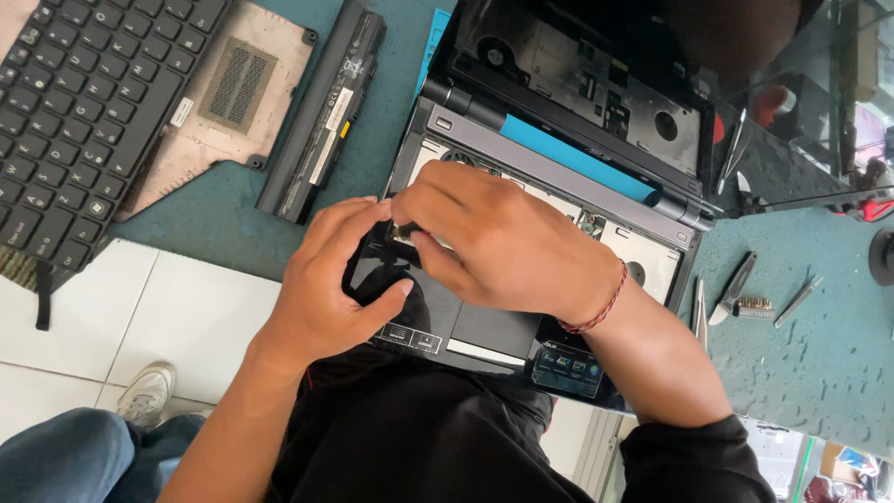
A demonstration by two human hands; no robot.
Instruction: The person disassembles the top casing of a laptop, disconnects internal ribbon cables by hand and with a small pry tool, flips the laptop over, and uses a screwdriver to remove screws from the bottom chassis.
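Right hand pinches a small part over the opened laptop at frame centre; left hand curls round the laptop's palm rest. Battery and keyboard lie upper left on the tabletop.

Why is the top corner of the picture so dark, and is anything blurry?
Head view: daylight is soft and even, with sharp focus on the left hand, right hand and opened laptop. The top right is dark where the black laptop lid and a glass panel with faint reflections sit. The keyboard slants at the frame edge.
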